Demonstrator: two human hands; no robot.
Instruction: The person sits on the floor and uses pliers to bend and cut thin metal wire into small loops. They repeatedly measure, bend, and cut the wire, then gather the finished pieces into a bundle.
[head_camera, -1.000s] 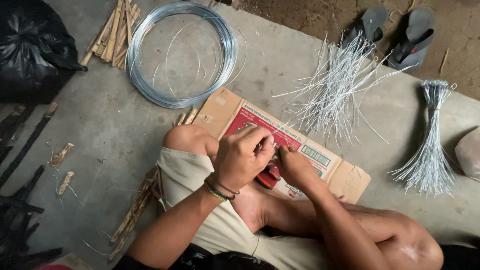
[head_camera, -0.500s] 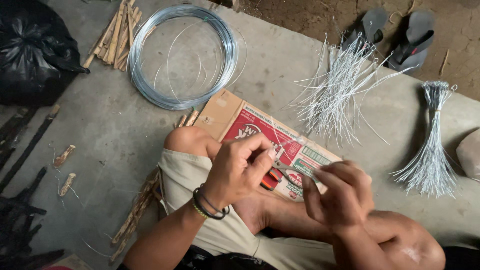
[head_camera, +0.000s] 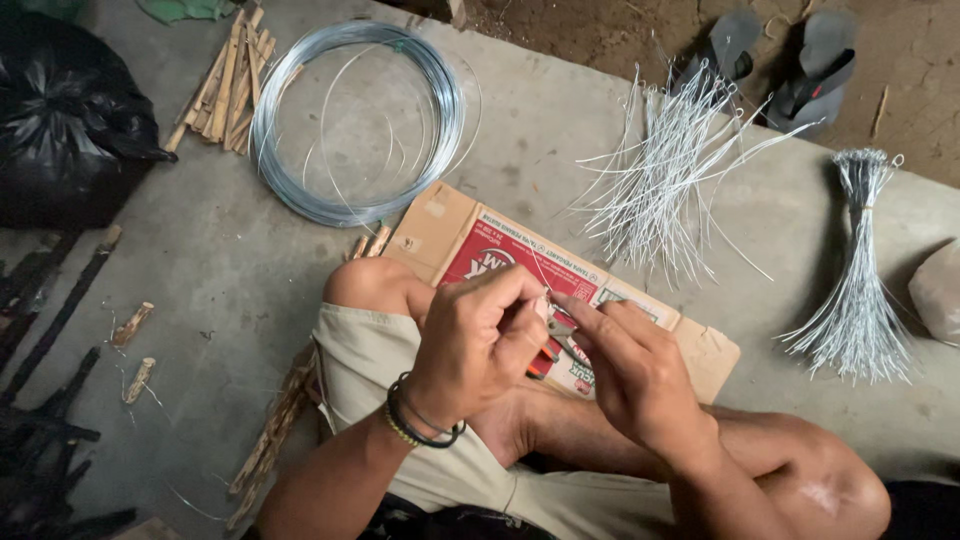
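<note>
1. The person sits on the floor with bare knees up. The left hand (head_camera: 478, 340) has its fingers pressed together, pinching a thin wire (head_camera: 541, 272) that pokes up from the fingertips.
2. The right hand (head_camera: 630, 365) has its fingers bent, and their tips come in to touch the same spot by the left thumb. Under the hands lie pliers (head_camera: 548, 352) with red handles. I cannot tell if the right hand holds them.
3. The hands are over a flat cardboard box (head_camera: 455, 232), red and white on top. Nothing is inside it; it lies open like a mat.
4. The floor (head_camera: 250, 270) is grey concrete. A black plastic bag (head_camera: 70, 120) sits far left, puffed up, and what is in it is hidden.
5. Further away lie a big coil of silver wire (head_camera: 355, 120), a stack of wood sticks (head_camera: 225, 80), a loose pile of cut wires (head_camera: 670, 170) and a tied bundle of wires (head_camera: 860, 290).
6. Farthest off, on brown dirt, are grey sandals (head_camera: 780, 60).
7. Half a second ago the right hand was lower and off to the right. Now it has come back up to meet the left hand.
</note>
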